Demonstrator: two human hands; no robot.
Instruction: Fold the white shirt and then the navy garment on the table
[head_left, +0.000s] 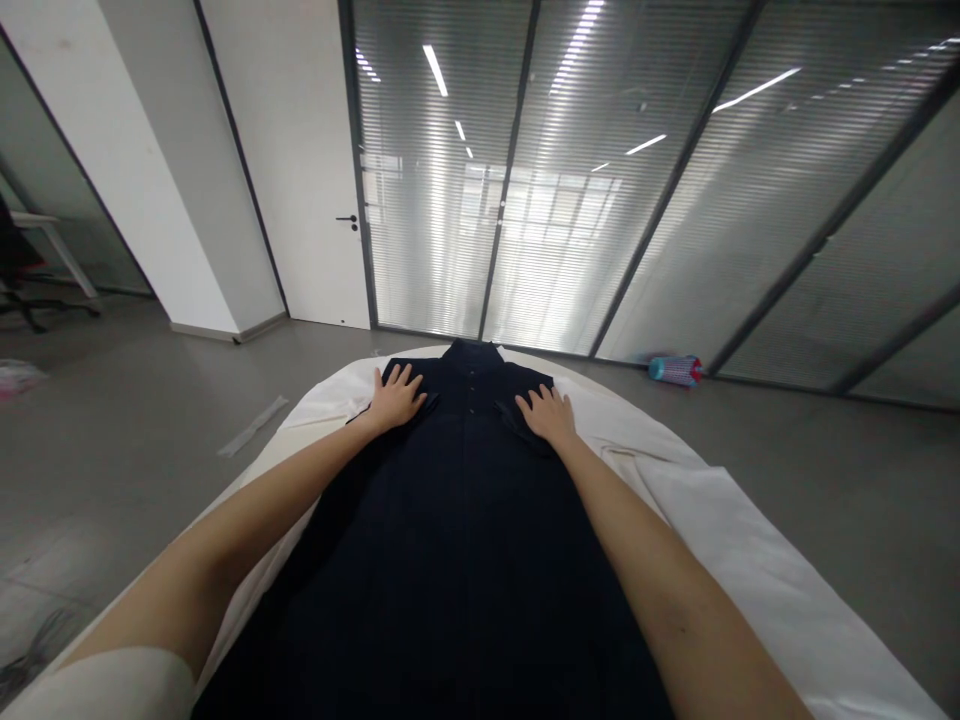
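A dark navy garment (465,520), a dress or long shirt with a collar and a short row of buttons at the neck, lies spread front up with its collar at the far end. My left hand (396,398) rests flat on its left shoulder, fingers spread. On the right shoulder lies my right hand (549,412), palm down with the fingers apart. Near each hand a short sleeve appears folded in over the front. Beneath the garment is a white cloth (720,520) covering the table. The lower end of the garment runs out of view.
Beyond the table stand a glass partition with blinds (555,230) and a white door (300,170). A blue and red patterned bundle (675,370) lies on the floor at right. A clear plastic strip (253,427) lies on the left floor. An office chair (30,280) is far left.
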